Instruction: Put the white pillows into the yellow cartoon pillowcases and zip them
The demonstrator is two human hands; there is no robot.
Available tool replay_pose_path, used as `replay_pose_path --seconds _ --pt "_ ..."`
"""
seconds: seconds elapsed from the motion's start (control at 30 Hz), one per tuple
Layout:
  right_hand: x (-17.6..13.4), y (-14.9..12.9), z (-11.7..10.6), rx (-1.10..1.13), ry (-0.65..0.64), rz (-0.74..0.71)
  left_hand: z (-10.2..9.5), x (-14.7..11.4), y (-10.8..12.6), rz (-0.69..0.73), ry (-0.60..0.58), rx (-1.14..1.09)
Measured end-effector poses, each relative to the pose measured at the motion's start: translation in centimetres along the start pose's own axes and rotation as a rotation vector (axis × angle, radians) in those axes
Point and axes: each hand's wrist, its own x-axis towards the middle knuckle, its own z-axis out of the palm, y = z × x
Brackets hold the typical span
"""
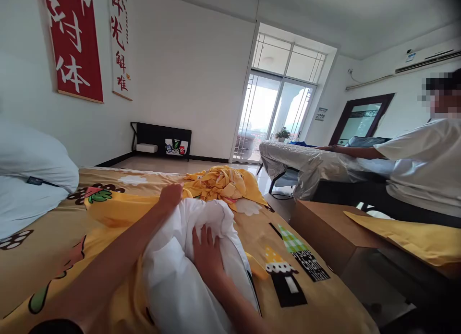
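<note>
A white pillow (173, 276) lies on the bed in front of me, with dark piping along its right edge. Yellow printed fabric, looking like a pillowcase (126, 207), spreads out to its left and under its lower left side. My left hand (172, 197) is closed on the edge of this yellow pillowcase, beside the pillow's far end. My right hand (208, 251) rests on top of the pillow, its fingers spread and pressing into a hollow there. Beyond both hands sits a crumpled heap of yellow cloth (225, 183).
Another white pillow (32, 175) is at the left of the patterned bed sheet (324, 305). To the right stands a cardboard box (324, 223) with yellow cloth (406, 235) over it. A person (425, 156) reaches over a plastic-covered table (298, 156).
</note>
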Motion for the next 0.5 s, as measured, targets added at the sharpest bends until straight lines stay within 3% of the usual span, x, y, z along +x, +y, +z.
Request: replay_pose_path --seconds 0.13,0.2,0.3,0.43,0.5 --pt "-0.5 -0.1 -0.4 -0.035 0.026 -0.042 1.1 -0.9 1.9 0.049 0.063 -0.078" --pt "-0.9 1.0 -1.0 0.0 0.069 -0.038 2.7 -2.8 1.5 0.058 0.005 -0.114" --pt "-1.8 4.7 -2.9 0.206 0.143 -0.017 4.9 -5.7 -0.8 0.061 -0.127 -0.188" --pt "-3.8 11.0 -5.1 0.589 0.413 0.427 4.7 -7.9 -5.1 0.059 -0.108 -0.315" --pt "-5.0 12.4 -4.9 0.914 0.407 0.506 3.9 -8.3 -6.1 0.019 -0.051 -0.419"
